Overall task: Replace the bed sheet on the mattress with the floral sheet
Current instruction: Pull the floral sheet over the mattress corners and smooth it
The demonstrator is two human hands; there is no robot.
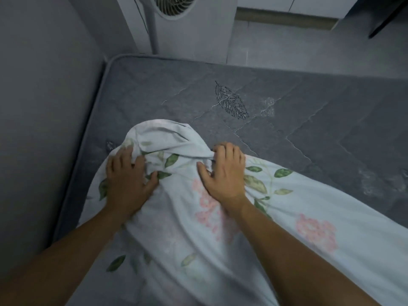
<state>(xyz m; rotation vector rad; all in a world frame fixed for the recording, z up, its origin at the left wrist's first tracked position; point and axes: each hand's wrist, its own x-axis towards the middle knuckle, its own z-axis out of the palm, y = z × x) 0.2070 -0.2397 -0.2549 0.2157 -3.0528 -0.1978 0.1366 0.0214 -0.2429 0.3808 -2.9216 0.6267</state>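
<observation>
Risk is that the floral sheet (181, 217), bunched in the left hand (128, 180) and right hand (225, 173), stays twisted and misses the bare mattress (287, 102) corner at 11 o'clock.

Floral sheet (176, 228): I log thin woven cloth, matt, soft and creased, pale ground printed with pink blooms and green leaves. Mattress (287, 111), centre and right of frame: grey quilted fabric, matt, stitched seams, an embroidered leaf motif, some worn whitish patches. Fan (174, 5), top centre: looks like white plastic, smooth grille. Wall (44, 85), left: matt, flat.
</observation>
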